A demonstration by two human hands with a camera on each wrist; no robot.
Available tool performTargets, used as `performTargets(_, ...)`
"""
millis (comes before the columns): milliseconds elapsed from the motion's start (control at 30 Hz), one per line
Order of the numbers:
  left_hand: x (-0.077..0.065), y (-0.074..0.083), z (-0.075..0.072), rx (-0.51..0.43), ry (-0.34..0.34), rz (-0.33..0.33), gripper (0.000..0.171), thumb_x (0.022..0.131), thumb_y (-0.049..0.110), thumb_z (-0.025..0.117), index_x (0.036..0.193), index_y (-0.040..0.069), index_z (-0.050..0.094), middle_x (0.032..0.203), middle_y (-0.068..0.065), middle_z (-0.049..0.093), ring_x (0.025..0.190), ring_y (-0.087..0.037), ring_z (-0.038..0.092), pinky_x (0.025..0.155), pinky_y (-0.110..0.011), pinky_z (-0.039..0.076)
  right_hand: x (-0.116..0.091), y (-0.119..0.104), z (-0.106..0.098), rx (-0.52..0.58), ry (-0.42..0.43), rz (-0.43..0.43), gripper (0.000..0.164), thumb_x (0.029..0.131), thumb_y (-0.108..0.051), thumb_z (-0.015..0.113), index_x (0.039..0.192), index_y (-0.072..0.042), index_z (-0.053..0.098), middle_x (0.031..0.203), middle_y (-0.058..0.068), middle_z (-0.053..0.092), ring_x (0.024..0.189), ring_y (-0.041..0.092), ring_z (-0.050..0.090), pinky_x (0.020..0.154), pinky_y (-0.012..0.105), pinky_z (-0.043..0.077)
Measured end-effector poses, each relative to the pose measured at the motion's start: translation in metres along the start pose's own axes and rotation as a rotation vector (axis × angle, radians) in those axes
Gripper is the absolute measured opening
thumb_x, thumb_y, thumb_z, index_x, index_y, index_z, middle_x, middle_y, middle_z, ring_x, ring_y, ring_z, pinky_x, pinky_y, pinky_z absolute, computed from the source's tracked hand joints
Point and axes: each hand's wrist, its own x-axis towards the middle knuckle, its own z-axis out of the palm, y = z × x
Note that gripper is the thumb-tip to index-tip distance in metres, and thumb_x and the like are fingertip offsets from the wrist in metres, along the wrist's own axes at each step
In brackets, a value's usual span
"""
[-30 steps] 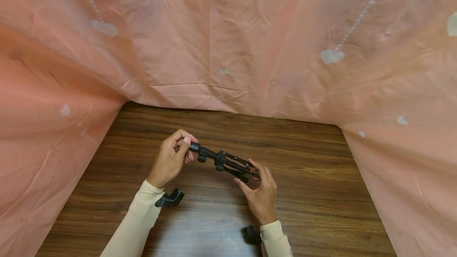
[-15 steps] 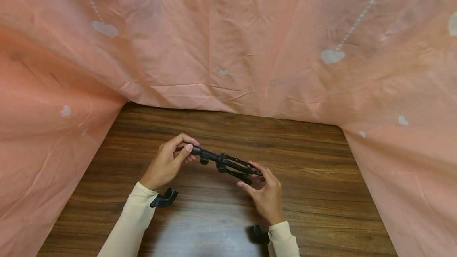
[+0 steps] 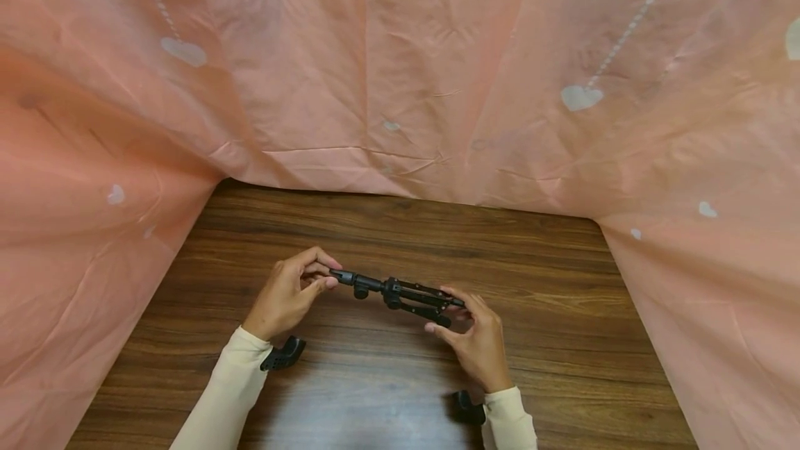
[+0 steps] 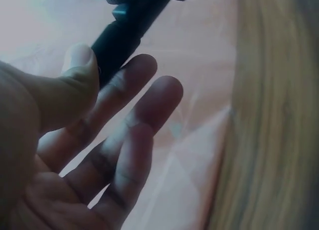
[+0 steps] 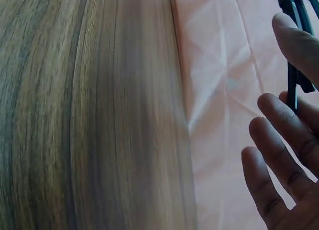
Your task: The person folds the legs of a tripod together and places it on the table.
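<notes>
A small black mini tripod [image 3: 392, 293] is held crosswise between both hands above the table, its legs folded nearly together. The left hand [image 3: 284, 297] pinches its narrow top end between thumb and forefinger. In the left wrist view the thumb presses the dark tube [image 4: 117, 46], with the other fingers loosely bent beneath. At the leg end, the right hand [image 3: 481, 342] holds the tripod by thumb and fingertips. The right wrist view shows the thumb beside the black legs [image 5: 305, 83], the remaining fingers spread apart. Small knobs stick out from the tripod's shaft.
A dark wood-grain table [image 3: 550, 262] lies under the hands. Pink cloth [image 3: 406, 89] with white hearts encloses its back and both sides. Black wrist-worn devices [image 3: 284, 354] sit at both cream sleeves [image 3: 219, 387].
The tripod has swung closer to level, its top end lowering. The right hand has moved right and toward the person; the left hand has shifted slightly left and down.
</notes>
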Motion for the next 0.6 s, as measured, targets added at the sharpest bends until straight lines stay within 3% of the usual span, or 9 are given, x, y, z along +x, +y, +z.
performTargets(100, -0.005, -0.007, 0.002, 0.03, 0.024, -0.016, 0.018, 0.094, 0.005, 0.077, 0.109, 0.013, 0.072, 0.1, -0.001, 0.082, 0.089, -0.01, 0.077, 0.076, -0.027, 0.062, 0.0, 0.001, 0.0, -0.023, -0.028, 0.007, 0.073, 0.065, -0.026, 0.102, 0.132, -0.02, 0.074, 0.109, -0.003, 0.077, 0.091, 0.02, 0.072, 0.08, 0.034, 0.062)
performTargets(333, -0.013, -0.026, 0.009, 0.034, 0.044, -0.053, 0.015, 0.093, 0.006, 0.079, 0.105, 0.012, 0.073, 0.092, -0.002, 0.081, 0.078, -0.023, 0.078, 0.068, -0.033, 0.064, -0.002, 0.004, 0.002, -0.072, -0.1, 0.053, 0.071, 0.065, -0.031, 0.102, 0.13, -0.025, 0.074, 0.108, -0.004, 0.077, 0.093, 0.018, 0.072, 0.081, 0.035, 0.06)
performTargets(600, -0.023, -0.044, 0.016, 0.077, 0.064, -0.099, 0.013, 0.092, 0.011, 0.08, 0.103, 0.016, 0.076, 0.088, 0.002, 0.079, 0.073, -0.027, 0.073, 0.061, -0.025, 0.056, -0.008, 0.009, 0.01, -0.102, -0.111, 0.068, 0.072, 0.061, -0.028, 0.104, 0.128, -0.023, 0.076, 0.107, -0.005, 0.078, 0.094, 0.016, 0.07, 0.087, 0.043, 0.058)
